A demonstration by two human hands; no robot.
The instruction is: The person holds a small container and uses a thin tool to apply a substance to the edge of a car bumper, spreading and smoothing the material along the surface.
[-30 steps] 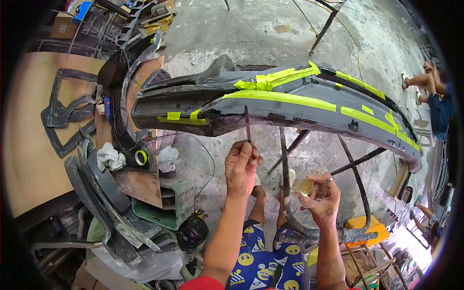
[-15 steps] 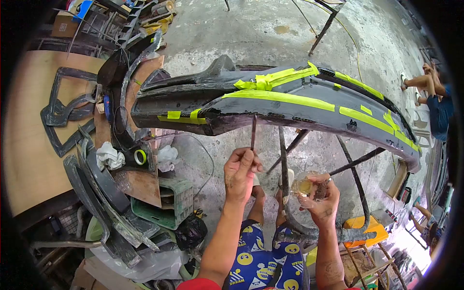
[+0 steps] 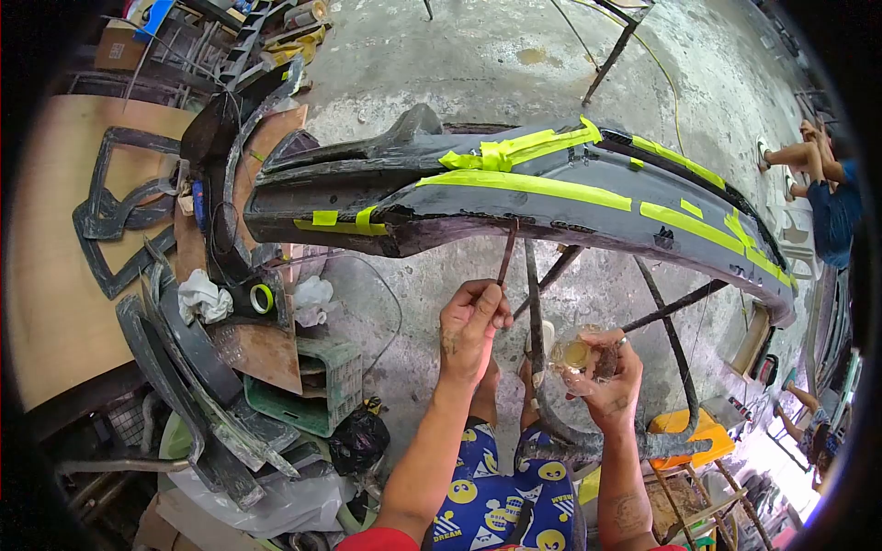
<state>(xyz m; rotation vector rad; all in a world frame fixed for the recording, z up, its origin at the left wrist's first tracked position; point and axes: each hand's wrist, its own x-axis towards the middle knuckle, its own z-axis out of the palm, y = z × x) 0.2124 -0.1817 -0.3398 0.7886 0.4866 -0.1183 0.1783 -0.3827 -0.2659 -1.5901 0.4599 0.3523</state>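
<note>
My left hand (image 3: pixel 469 332) is closed around the lower end of a thin brown stick (image 3: pixel 507 254). The stick's upper tip meets the lower edge of a long black car bumper (image 3: pixel 542 209), where the surface looks dark and rough; whether the tip bears a brush is too small to tell. Strips of yellow-green tape (image 3: pixel 526 183) run along the bumper. Lower right, my right hand (image 3: pixel 614 378) grips a clear plastic cup (image 3: pixel 575 354) with yellowish liquid in it. Crinkled clear plastic shows around the cup.
Dark metal stand legs (image 3: pixel 673 335) hold up the bumper. At the left are a plywood board (image 3: pixel 60 275), black frame parts (image 3: pixel 110 147), a tape roll (image 3: pixel 262 298) and a green crate (image 3: pixel 344 395). Another person's leg (image 3: pixel 795 158) shows far right.
My left hand has shifted slightly right, and the stick's tip has slid right along the bumper edge, now leaning more. My right hand still holds the cup. The view has shifted slightly.
</note>
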